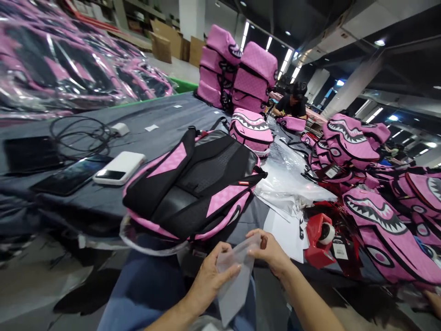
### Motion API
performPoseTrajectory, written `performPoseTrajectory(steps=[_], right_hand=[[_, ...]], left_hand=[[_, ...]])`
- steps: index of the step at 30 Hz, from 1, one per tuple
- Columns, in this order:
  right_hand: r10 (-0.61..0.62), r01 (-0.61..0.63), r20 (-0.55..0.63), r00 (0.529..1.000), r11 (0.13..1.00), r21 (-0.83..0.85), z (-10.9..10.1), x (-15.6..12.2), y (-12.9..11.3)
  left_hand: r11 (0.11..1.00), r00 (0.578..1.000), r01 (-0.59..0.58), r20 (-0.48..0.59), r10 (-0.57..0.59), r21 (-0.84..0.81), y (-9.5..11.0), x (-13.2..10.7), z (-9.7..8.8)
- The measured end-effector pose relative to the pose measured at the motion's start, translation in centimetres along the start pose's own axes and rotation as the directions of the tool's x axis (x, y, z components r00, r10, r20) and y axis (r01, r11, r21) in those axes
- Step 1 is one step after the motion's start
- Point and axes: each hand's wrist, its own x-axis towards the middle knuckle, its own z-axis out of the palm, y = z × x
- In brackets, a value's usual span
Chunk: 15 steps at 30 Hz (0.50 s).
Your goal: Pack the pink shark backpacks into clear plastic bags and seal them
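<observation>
A translucent, whitish plastic sheet or small bag [237, 289] hangs between my hands above my lap. My left hand [215, 271] pinches its left side, thumb on top. At its upper right corner my right hand [268, 250] grips it between thumb and fingers. Just beyond my hands a pink and black backpack [196, 177] lies on the table with its straps facing up. Clear plastic [148, 248] sticks out under its near edge. Whether the piece in my hands is a single sheet or a bag, I cannot tell.
A red tape dispenser [319, 246] stands on the right beside white papers [284, 234] and clear plastic bags [289, 174]. Pink shark-mouth backpacks [389, 234] crowd the right side. Left lie a white power bank [120, 168], a phone [70, 174] and a cable. A person [292, 103] sits farther back.
</observation>
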Motion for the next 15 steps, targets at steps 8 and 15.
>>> performPoseTrajectory(steps=[8, 15], right_hand=[[-0.323, 0.364, 0.169, 0.931, 0.833, -0.417, 3.5, 1.2, 0.6], [0.005, 0.205, 0.223, 0.975, 0.373, -0.905, 0.9, -0.2, -1.6]], left_hand=[[0.955, 0.961, -0.217, -0.126, 0.245, 0.203, -2.4, -3.0, -2.6], [0.845, 0.765, -0.114, -0.497, 0.41, 0.523, -4.7, -2.7, -5.3]])
